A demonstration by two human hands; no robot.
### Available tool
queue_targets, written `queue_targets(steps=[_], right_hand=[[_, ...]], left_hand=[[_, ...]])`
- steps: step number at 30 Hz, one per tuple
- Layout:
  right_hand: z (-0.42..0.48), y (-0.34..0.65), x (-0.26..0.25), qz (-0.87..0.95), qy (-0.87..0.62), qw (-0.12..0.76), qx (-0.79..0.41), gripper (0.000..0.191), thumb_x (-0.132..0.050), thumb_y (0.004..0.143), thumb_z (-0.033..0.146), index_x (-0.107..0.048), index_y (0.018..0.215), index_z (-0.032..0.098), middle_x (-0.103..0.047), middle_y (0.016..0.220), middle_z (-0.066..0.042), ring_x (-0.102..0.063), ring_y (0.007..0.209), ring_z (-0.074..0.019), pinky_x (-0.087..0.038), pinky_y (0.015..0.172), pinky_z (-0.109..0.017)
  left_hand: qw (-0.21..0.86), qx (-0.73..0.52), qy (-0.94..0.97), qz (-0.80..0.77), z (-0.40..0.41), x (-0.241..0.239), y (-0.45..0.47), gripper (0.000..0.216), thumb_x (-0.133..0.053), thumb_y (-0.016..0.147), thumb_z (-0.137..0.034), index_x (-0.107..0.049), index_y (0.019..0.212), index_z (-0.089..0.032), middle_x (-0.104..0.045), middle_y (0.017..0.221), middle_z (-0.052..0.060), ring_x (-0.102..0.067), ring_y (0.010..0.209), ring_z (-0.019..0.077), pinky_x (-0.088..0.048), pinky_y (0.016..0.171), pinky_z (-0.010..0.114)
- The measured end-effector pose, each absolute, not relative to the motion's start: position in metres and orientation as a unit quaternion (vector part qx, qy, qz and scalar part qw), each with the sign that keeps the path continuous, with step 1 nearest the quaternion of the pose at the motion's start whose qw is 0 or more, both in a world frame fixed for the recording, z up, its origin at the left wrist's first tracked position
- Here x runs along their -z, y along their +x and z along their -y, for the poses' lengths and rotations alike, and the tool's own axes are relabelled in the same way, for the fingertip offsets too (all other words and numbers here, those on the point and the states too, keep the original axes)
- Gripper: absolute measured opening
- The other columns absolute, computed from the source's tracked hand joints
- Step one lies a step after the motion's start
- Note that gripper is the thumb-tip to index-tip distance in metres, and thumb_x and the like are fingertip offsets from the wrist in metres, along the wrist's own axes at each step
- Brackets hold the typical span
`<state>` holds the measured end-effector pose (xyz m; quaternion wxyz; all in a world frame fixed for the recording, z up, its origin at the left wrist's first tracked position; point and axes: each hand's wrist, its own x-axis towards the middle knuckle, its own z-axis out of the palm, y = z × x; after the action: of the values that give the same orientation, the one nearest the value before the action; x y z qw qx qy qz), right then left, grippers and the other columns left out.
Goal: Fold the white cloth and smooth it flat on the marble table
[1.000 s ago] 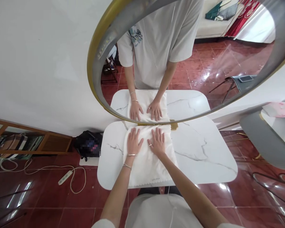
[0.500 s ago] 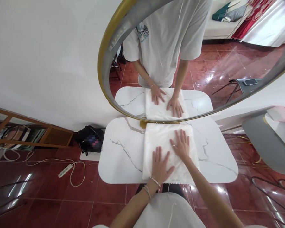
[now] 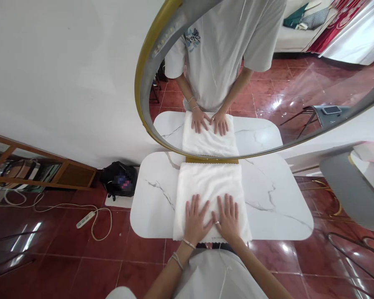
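A white folded towel (image 3: 210, 178) lies on a white marble-patterned table (image 3: 152, 207), with soft wrinkles across its far half. My left hand (image 3: 196, 218) rests flat on the near left part of the towel, fingers spread. Beside it, my right hand (image 3: 228, 219) lies flat on the near right part, also with fingers apart and a ring on one finger. The two thumbs come close together near the towel's middle. Neither hand grips the cloth.
A large round mirror (image 3: 139, 83) with a gold rim stands at the table's far edge and reflects both hands. On the floor to the left are a black bag (image 3: 118, 180) and a power strip (image 3: 85, 219). A grey chair (image 3: 345, 187) stands at the right.
The towel has shifted left and towards me on the table. My right hand has come nearer and left, level with my left hand; my left hand has moved slightly left.
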<state>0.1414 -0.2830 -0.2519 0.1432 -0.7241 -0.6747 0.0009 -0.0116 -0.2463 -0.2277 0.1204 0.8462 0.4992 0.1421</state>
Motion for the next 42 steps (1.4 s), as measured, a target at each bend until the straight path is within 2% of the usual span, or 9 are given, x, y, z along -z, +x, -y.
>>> queue_targets(steps=[2,8,11,15,19,28,33,36,42], right_hand=[[0.267,0.123,0.251,0.694,-0.704,0.152,-0.004,0.071,-0.04,0.095,0.04,-0.004,0.153,0.023,-0.008,0.158,-0.014,-0.014,0.143,-0.0349,-0.021,0.11,-0.055],[0.211,0.108,0.245,0.674,-0.706,0.217,-0.017,0.051,-0.039,0.096,0.039,-0.039,0.143,0.02,-0.049,0.134,-0.015,-0.038,0.128,-0.0307,-0.036,0.101,-0.047],[0.179,0.123,0.246,0.666,-0.706,0.241,0.01,0.052,-0.037,0.097,0.034,-0.034,0.146,0.018,-0.04,0.144,-0.014,-0.028,0.137,-0.029,-0.031,0.107,-0.047],[0.154,0.126,0.252,0.695,-0.69,0.2,0.01,0.061,-0.031,0.098,0.034,-0.009,0.153,0.018,-0.015,0.157,-0.011,-0.011,0.145,-0.0265,-0.016,0.114,-0.051],[0.14,0.104,0.254,0.718,-0.671,0.185,0.002,0.064,-0.031,0.098,0.034,-0.002,0.153,0.016,-0.014,0.158,-0.01,-0.007,0.146,-0.0249,-0.014,0.116,-0.05],[0.073,0.046,0.253,0.704,-0.685,0.19,-0.019,0.056,-0.035,0.094,0.031,-0.034,0.145,0.006,-0.033,0.149,-0.019,-0.024,0.139,-0.032,-0.018,0.113,-0.052],[0.035,0.019,0.252,0.708,-0.683,0.165,-0.068,0.058,-0.035,0.095,0.032,-0.033,0.145,0.004,-0.036,0.147,-0.021,-0.029,0.135,-0.0356,-0.018,0.111,-0.055],[0.025,0.007,0.252,0.724,-0.664,0.17,-0.08,0.056,-0.035,0.095,0.035,-0.034,0.146,0.011,-0.034,0.148,-0.019,-0.029,0.135,-0.036,-0.017,0.11,-0.057],[0.053,-0.01,0.254,0.806,-0.556,0.195,-0.063,0.05,-0.036,0.096,0.036,-0.042,0.14,0.014,-0.033,0.149,-0.016,-0.019,0.14,-0.0338,-0.011,0.113,-0.057]], left_hand=[[0.1,-0.129,0.839,-0.52,0.242,0.228,-0.035,0.063,-0.052,0.087,-0.048,-0.034,0.145,-0.031,-0.024,0.156,0.01,-0.022,0.143,0.0323,-0.025,0.112,0.055],[0.087,-0.15,0.803,-0.571,0.199,0.227,-0.067,0.055,-0.047,0.091,-0.046,-0.04,0.142,-0.027,-0.039,0.148,0.011,-0.033,0.139,0.0278,-0.035,0.108,0.046],[0.079,-0.179,0.783,-0.591,0.158,0.231,-0.059,0.05,-0.039,0.095,-0.038,-0.035,0.144,-0.026,-0.028,0.155,0.009,-0.023,0.143,0.0254,-0.032,0.111,0.046],[0.065,-0.165,0.775,-0.606,0.118,0.24,-0.057,0.056,-0.043,0.093,-0.039,-0.032,0.146,-0.024,-0.014,0.159,0.011,-0.014,0.145,0.0298,-0.022,0.115,0.052],[0.055,-0.144,0.77,-0.62,0.105,0.242,-0.078,0.056,-0.044,0.093,-0.04,-0.033,0.146,-0.026,-0.013,0.159,0.01,-0.013,0.146,0.0301,-0.02,0.115,0.052],[0.062,-0.11,0.762,-0.635,0.042,0.235,-0.124,0.056,-0.044,0.093,-0.045,-0.036,0.145,-0.027,-0.016,0.158,0.009,-0.011,0.146,0.0273,-0.015,0.117,0.049],[0.049,-0.111,0.748,-0.653,0.016,0.236,-0.146,0.055,-0.045,0.092,-0.045,-0.038,0.144,-0.027,-0.019,0.158,0.008,-0.014,0.146,0.0259,-0.014,0.117,0.047],[0.041,-0.113,0.731,-0.671,0.016,0.236,-0.16,0.055,-0.045,0.092,-0.044,-0.038,0.144,-0.027,-0.024,0.157,0.008,-0.018,0.145,0.026,-0.017,0.117,0.047],[0.027,-0.144,0.671,-0.727,0.08,0.233,-0.18,0.055,-0.042,0.094,-0.042,-0.039,0.144,-0.02,-0.026,0.155,0.012,-0.027,0.142,0.0268,-0.03,0.112,0.042]])
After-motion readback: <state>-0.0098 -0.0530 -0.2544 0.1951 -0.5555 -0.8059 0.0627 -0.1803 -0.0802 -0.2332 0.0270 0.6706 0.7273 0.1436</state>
